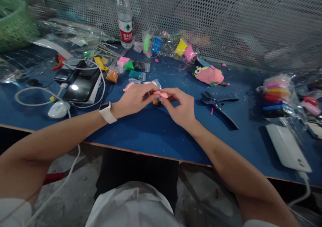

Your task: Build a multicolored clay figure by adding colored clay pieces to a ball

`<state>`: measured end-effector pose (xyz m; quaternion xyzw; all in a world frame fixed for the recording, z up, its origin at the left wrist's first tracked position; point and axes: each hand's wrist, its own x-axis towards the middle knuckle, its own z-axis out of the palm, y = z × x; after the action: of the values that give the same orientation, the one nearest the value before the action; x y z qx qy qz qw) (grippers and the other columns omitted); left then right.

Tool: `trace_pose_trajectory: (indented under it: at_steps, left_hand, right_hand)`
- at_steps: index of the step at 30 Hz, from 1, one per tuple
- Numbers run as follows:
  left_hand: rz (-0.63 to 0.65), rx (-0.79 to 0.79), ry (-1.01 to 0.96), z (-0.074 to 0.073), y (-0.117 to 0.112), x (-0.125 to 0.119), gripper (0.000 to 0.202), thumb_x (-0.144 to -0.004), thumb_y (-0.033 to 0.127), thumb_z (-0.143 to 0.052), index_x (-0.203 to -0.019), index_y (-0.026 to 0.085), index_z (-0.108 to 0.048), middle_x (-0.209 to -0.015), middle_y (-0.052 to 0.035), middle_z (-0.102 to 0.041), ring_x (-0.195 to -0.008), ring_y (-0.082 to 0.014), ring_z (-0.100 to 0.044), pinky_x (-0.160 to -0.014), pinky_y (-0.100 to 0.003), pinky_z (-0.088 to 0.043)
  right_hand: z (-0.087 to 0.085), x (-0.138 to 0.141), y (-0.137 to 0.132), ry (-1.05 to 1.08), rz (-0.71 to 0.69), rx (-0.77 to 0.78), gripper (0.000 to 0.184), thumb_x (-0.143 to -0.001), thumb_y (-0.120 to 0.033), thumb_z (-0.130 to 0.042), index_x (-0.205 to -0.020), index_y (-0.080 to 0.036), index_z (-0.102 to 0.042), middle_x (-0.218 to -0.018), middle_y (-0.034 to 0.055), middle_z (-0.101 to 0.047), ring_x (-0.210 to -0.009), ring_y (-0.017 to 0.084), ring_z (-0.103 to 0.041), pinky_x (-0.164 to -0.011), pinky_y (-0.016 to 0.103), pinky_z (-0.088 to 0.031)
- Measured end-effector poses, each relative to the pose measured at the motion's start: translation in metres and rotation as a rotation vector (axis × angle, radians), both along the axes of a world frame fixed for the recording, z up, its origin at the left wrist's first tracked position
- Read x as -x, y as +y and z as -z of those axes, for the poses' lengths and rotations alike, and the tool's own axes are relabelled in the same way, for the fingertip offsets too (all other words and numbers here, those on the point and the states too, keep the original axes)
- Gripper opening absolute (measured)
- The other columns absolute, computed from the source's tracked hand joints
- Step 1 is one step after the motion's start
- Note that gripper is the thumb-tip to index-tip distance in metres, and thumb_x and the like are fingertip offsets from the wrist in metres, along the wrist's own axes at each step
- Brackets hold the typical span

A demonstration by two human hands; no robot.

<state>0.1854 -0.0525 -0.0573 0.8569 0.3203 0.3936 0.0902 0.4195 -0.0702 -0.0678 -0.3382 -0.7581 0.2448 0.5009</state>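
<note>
Between the fingertips of both hands is a small piece of light pink modelling clay (164,95), held above the blue table (141,126). My left hand (137,97), with a white-banded watch (107,112) on its wrist, pinches the clay's left side. From the other side my right hand (179,106) grips it between thumb and fingers. Just below the fingers shows a bit of orange-brown material (156,102), mostly hidden. More pink clay (128,86) lies behind my left hand. A pink clay fish figure (210,75) rests farther back on the right.
Black pliers (218,107) lie right of my hands. Bagged clay (275,94) and a white power bank (288,146) are at far right. Phones (82,86), cables and a white earbud case (58,109) sit left. A water bottle (125,25) stands before the perforated metal screen (201,15).
</note>
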Motion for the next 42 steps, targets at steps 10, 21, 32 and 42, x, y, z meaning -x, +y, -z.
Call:
trace_pose_trajectory:
  at_steps: [10,21,32,42]
  left_hand:
    - [-0.013,-0.004,-0.083,0.0004,-0.0034,0.001,0.049,-0.12,0.064,-0.055,-0.133,0.02,-0.069,-0.102,-0.0057,-0.082,-0.073,-0.0135,-0.075,-0.066,-0.025,-0.055]
    - [0.049,-0.064,0.002,0.0051,-0.0023,-0.0001,0.028,-0.12,0.045,-0.061,-0.127,0.02,-0.073,-0.113,-0.0082,-0.084,-0.094,-0.0184,-0.079,-0.087,-0.029,-0.061]
    - [0.106,-0.115,0.001,0.0019,-0.0003,0.001,0.043,-0.124,0.051,-0.054,-0.11,0.02,-0.08,-0.098,-0.0068,-0.084,-0.089,-0.0177,-0.08,-0.079,-0.026,-0.057]
    - [0.024,-0.128,-0.017,0.0015,-0.0018,0.0008,0.042,-0.123,0.049,-0.055,-0.135,0.021,-0.084,-0.116,-0.0117,-0.087,-0.096,-0.0199,-0.082,-0.081,-0.03,-0.062]
  right_hand:
    - [-0.0011,0.0002,0.0013,0.022,0.021,0.058,0.034,-0.11,-0.061,-0.076,-0.11,-0.029,-0.089,-0.101,0.0018,-0.09,-0.075,0.017,-0.081,-0.073,0.033,-0.066]
    - [-0.0008,0.0004,0.0038,0.053,-0.015,0.106,0.05,-0.108,-0.073,-0.071,-0.097,-0.027,-0.086,-0.082,0.0003,-0.086,-0.068,0.016,-0.08,-0.066,0.029,-0.063]
    - [-0.0074,0.0009,0.0008,0.002,-0.075,0.106,0.054,-0.112,-0.073,-0.065,-0.089,-0.027,-0.082,-0.083,0.0011,-0.086,-0.072,0.017,-0.081,-0.072,0.031,-0.067]
    - [-0.0035,0.002,0.0011,0.073,-0.013,0.137,0.047,-0.107,-0.071,-0.075,-0.102,-0.025,-0.082,-0.087,0.0011,-0.083,-0.073,0.016,-0.076,-0.061,0.028,-0.059]
